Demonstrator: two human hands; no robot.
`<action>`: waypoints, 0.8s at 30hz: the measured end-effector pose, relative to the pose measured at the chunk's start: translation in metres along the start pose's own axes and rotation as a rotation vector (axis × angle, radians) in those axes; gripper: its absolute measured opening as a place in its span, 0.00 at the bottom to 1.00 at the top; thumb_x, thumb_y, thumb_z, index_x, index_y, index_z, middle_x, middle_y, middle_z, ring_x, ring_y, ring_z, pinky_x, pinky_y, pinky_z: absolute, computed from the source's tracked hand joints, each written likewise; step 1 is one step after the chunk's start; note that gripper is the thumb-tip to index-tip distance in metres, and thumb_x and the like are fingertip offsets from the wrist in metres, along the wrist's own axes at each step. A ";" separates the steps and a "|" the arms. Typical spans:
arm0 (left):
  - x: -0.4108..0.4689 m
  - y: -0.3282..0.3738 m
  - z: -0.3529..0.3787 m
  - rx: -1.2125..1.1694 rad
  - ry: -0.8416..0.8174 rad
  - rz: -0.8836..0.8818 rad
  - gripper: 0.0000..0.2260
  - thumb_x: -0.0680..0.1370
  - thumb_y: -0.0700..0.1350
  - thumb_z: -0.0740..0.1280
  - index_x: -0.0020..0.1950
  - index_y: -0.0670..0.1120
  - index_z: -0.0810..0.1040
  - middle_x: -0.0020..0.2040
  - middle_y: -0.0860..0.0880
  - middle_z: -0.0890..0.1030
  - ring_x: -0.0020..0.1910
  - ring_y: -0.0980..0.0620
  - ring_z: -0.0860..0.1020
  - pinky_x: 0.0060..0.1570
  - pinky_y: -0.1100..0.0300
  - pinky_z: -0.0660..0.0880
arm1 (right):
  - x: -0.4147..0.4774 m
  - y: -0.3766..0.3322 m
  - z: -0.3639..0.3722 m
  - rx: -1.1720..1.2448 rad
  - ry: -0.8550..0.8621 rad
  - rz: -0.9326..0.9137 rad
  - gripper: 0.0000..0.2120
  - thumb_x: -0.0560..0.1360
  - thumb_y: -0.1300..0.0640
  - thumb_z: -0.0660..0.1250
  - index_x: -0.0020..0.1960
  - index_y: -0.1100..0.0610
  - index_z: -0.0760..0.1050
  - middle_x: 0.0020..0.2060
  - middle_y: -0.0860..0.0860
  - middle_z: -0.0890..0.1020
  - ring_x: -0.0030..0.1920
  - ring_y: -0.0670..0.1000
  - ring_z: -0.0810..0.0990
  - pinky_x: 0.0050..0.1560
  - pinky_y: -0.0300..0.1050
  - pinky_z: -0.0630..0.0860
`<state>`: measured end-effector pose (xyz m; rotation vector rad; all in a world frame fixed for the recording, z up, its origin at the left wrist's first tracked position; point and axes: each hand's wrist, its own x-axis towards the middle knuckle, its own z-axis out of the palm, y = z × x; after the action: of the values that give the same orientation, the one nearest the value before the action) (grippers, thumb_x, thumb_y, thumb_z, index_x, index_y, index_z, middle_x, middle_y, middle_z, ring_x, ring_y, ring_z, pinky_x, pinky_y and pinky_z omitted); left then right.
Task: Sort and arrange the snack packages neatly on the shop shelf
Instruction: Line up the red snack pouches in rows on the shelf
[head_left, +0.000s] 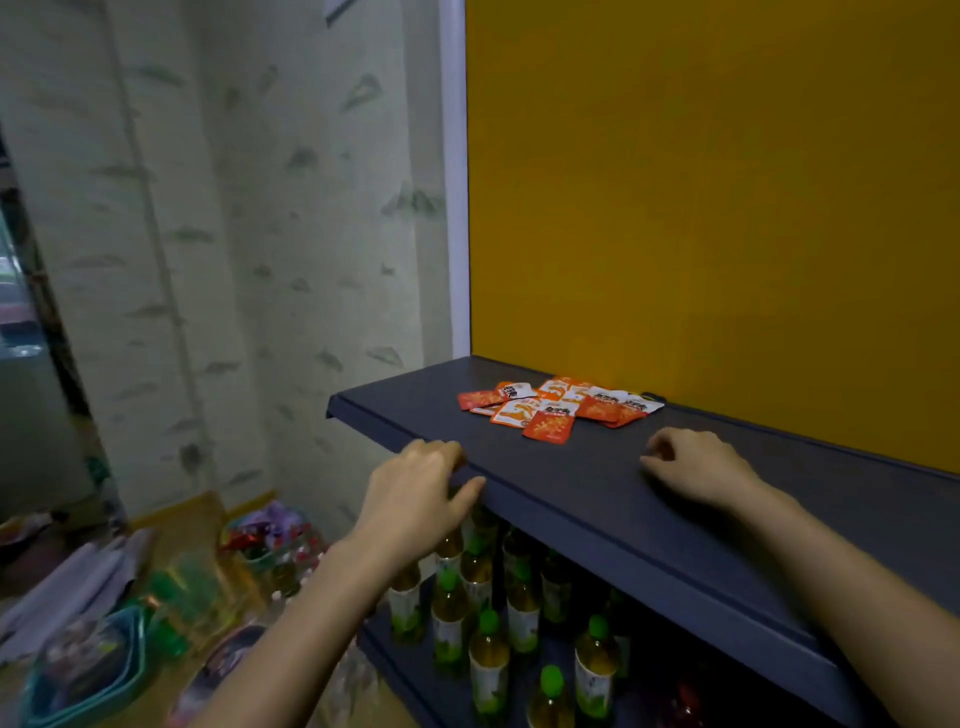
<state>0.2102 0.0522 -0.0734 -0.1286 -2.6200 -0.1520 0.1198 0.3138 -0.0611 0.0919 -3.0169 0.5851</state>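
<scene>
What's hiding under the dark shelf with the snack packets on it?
Under the dark shelf stand bottles with green caps, on a lower shelf. The dark shelf and the left hand cover the ones farther back.
</scene>
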 end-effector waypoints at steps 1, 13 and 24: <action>0.015 -0.007 0.008 -0.004 0.004 0.016 0.15 0.78 0.57 0.58 0.57 0.49 0.73 0.57 0.53 0.78 0.59 0.52 0.73 0.51 0.57 0.71 | 0.015 0.003 0.002 -0.014 -0.005 0.033 0.16 0.77 0.45 0.61 0.60 0.51 0.73 0.62 0.54 0.76 0.61 0.57 0.74 0.58 0.50 0.73; 0.178 -0.057 0.093 -0.158 -0.101 0.101 0.19 0.77 0.58 0.60 0.62 0.48 0.73 0.59 0.48 0.78 0.58 0.49 0.73 0.52 0.54 0.72 | 0.129 -0.024 0.014 0.342 0.056 0.291 0.23 0.77 0.49 0.64 0.64 0.64 0.72 0.62 0.59 0.77 0.58 0.56 0.75 0.52 0.43 0.69; 0.256 -0.084 0.135 -0.329 -0.583 0.150 0.35 0.71 0.65 0.64 0.71 0.46 0.62 0.66 0.45 0.70 0.63 0.47 0.70 0.61 0.52 0.72 | 0.174 -0.051 0.039 0.256 0.167 0.525 0.38 0.63 0.38 0.74 0.62 0.62 0.69 0.60 0.57 0.76 0.59 0.56 0.75 0.47 0.44 0.70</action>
<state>-0.0870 0.0026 -0.0708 -0.5560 -3.1217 -0.5676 -0.0515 0.2437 -0.0646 -0.7163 -2.7759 0.9567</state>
